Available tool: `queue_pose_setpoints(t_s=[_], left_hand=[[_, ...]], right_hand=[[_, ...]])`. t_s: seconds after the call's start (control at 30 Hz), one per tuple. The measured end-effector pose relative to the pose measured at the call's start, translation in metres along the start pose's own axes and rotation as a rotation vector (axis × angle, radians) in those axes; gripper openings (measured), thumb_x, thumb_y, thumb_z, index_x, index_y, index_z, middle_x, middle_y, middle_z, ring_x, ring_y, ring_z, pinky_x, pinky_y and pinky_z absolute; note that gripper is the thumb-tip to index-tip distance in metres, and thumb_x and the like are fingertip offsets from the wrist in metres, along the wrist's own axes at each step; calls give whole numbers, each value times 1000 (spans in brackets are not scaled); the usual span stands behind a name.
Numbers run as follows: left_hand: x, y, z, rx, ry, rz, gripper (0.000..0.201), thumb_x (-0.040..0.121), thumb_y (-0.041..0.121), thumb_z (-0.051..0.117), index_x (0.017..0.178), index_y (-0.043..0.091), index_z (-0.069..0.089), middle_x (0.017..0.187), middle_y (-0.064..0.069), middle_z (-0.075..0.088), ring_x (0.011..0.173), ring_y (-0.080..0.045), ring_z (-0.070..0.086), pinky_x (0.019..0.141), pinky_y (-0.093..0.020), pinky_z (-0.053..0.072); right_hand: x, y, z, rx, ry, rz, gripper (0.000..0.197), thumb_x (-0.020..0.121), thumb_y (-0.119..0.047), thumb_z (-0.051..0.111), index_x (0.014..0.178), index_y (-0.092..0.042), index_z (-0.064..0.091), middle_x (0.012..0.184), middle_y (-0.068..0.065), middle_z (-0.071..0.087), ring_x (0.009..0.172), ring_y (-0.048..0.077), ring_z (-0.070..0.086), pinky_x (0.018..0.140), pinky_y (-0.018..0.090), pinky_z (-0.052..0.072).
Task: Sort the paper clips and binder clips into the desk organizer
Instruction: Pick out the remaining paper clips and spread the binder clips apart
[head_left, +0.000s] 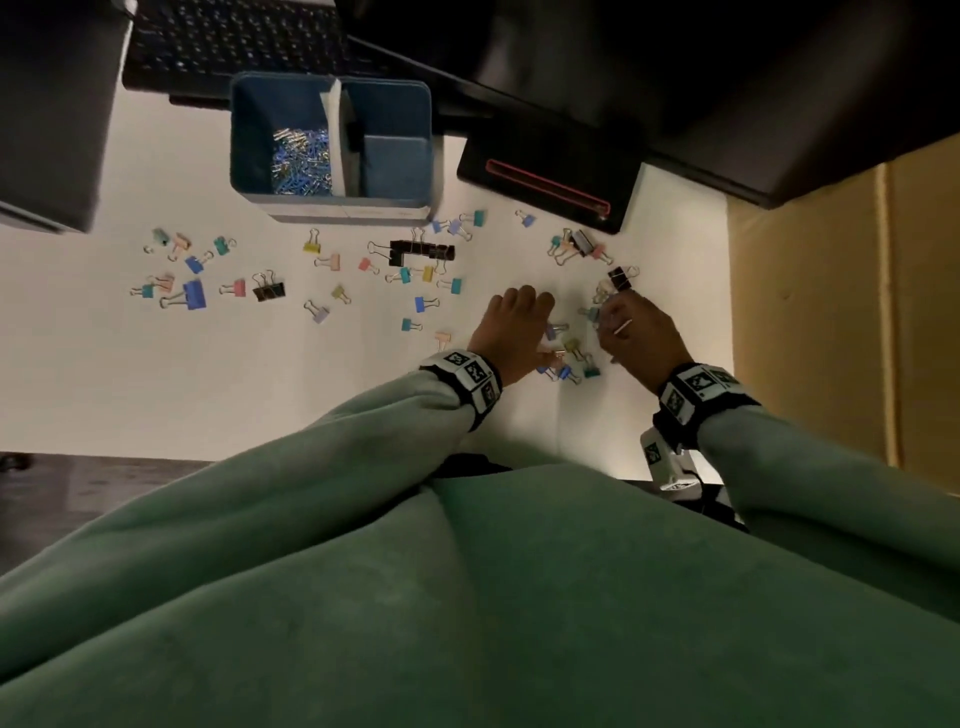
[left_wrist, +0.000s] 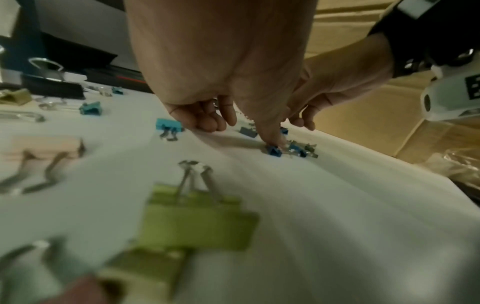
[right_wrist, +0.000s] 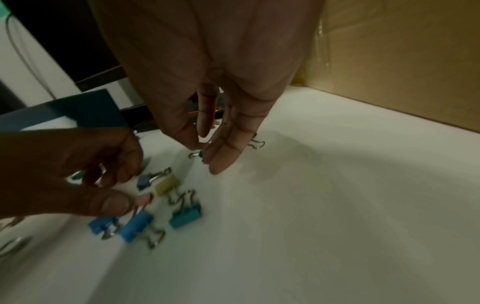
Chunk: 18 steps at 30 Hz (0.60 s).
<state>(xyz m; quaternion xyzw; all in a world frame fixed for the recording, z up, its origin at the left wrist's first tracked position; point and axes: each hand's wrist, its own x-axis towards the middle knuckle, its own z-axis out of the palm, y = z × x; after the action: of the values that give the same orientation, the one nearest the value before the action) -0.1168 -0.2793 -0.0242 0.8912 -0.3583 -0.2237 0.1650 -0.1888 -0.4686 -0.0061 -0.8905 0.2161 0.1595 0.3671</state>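
A blue desk organizer (head_left: 332, 212) stands at the back of the white table, with paper clips (head_left: 301, 158) heaped in its left compartment. Coloured and black binder clips lie scattered across the table. My right hand (right_wrist: 205, 154) points down and pinches the wire handle of a small teal binder clip (right_wrist: 198, 153) between thumb and fingertip. My left hand (right_wrist: 127, 187) hovers just to its left with fingers curled, its thumb tip against a small pink binder clip (right_wrist: 144, 199). Blue clips (right_wrist: 135, 226), a teal one (right_wrist: 185, 216) and a yellow one (right_wrist: 166, 186) lie beside that thumb.
A black keyboard (head_left: 234, 47) sits behind the organizer and a black device with a red line (head_left: 545, 187) to its right. A cardboard box (head_left: 831, 312) walls the right side. A dark box (head_left: 52, 104) stands at the far left. The table's near edge (head_left: 208, 457) runs by my sleeves.
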Motion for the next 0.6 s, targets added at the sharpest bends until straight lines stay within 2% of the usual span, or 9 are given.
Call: queue_pose_setpoints(t_s=[0.17,0.27,0.33,0.4,0.5,0.6], left_hand=[[-5,-28,-12,-15,-12,35,49,80,30,73,120,16,48,117,-7,51,104,-25,50,94,-38,42],[-6,-32,-11,-20,6,82,49,85,31,68,129,22,49,123,-7,50,107,-23,48,95,-37,41],[-2,-21,-6,-29,12,75,47,86,41,65,126,19,51,121,-7,50,107,-23,49,94,-36,41],[4,-10,-1,-42,29,35,42,88,42,62,118,14,53,116,-8,51,103,-24,51,90,-36,43],[10,-10,0,-39,16,8,27,95,30,52,113,9,57,113,-10,52,100,-26,53,86,-35,44],[9,-27,-7,-39,37,-8,19,93,24,54,107,11,58,107,-7,54,96,-24,56,84,-34,47]], right_hand=[[2,6,-10,-20,59,57,24,80,-18,72,98,-17,56,98,3,61,82,19,62,66,36,58],[0,6,-5,-82,23,19,25,80,-12,71,100,-12,56,101,8,62,86,24,62,72,31,52],[-3,5,-1,-168,-46,-24,28,80,-7,68,105,-10,56,108,13,58,93,29,60,80,34,50],[-6,3,1,-251,-132,-24,33,81,-7,67,110,-10,54,115,15,52,98,30,58,87,38,50],[-5,2,0,-268,-111,-58,31,83,-14,68,111,-13,54,114,13,51,93,28,60,84,41,53],[-6,1,-1,-274,-70,-77,33,84,-24,70,111,-15,53,114,10,51,90,25,60,81,40,54]])
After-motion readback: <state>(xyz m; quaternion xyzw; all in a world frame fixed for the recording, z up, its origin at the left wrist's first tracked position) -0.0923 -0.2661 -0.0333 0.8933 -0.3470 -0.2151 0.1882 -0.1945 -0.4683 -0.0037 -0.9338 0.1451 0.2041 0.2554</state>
